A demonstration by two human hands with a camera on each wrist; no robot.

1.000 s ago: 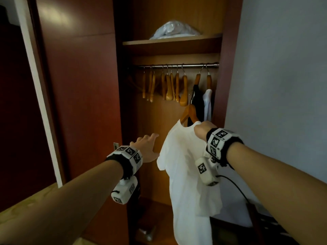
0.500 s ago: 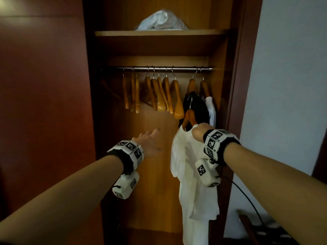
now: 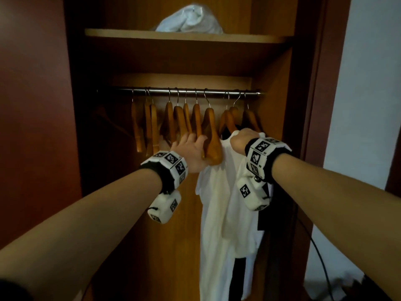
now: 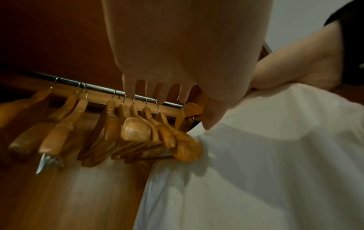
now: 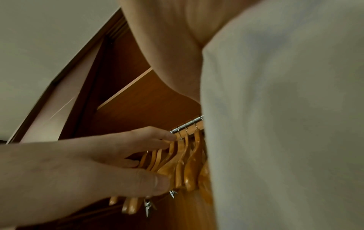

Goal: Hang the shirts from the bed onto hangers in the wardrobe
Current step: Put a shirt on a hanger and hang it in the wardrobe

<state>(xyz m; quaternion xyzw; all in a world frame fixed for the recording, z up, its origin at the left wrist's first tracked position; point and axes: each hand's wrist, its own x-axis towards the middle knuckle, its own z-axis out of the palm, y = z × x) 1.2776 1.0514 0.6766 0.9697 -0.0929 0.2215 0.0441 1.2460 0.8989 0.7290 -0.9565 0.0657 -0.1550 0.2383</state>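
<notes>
Now the white shirt [image 3: 219, 213], on its hanger, is held up by the right hand [image 3: 243, 140], fingers clenched at its neck, just below the rail's [image 3: 184, 91] right end. Empty hangers [image 3: 208, 131] are touched by the left hand's [image 3: 191, 153] straight fingers, nearer the rail's middle.

hands: 2, left hand [image 3: 191, 153] and right hand [image 3: 242, 141]
wrist bands [image 3: 167, 165]: 2, one per arm
rail [image 3: 191, 91]: 1
hangers [image 3: 209, 127]: 8 bare ones bunched left, looks like 3 more at the right end, so 11ish
shirts: 2 for sure, white shirt [image 3: 219, 213] near, black shirt [image 3: 265, 213] behind it
shelf [image 3: 184, 36]: 1
bundle [image 3: 188, 19] up there: 1
cable [image 3: 321, 257]: 1
</notes>
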